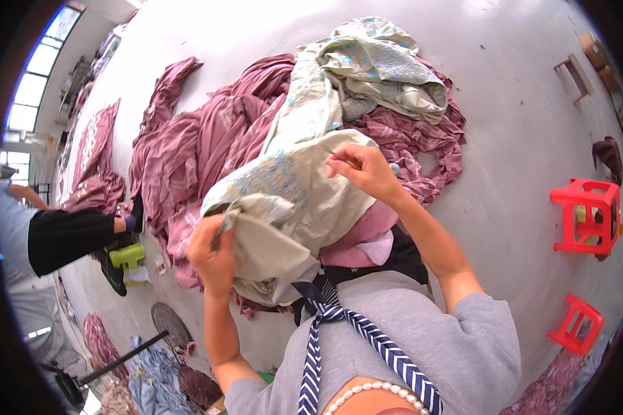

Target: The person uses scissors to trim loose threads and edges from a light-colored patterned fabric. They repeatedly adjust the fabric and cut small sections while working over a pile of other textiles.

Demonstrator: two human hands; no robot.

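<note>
A pale green cloth (325, 176) with a blue flower pattern lies across my lap and runs up over the heap in front of me. Its near edge is bunched in my left hand (213, 252), whose fingers are closed round the fabric. Above the cloth, my right hand (370, 169) is closed on a thin pointed tool (330, 150). Only the slim dark tip shows past the fingers, so its exact kind is hidden. Beneath the green cloth spreads a large heap of dusty-pink patterned cloth (208, 131).
Two red plastic stools (585, 197), (576, 324) stand on the grey floor at right. Another person (69, 238) sits at far left by a lime-green object (127, 256). A black stand pole (124, 356) and blue cloth (156, 377) are at lower left.
</note>
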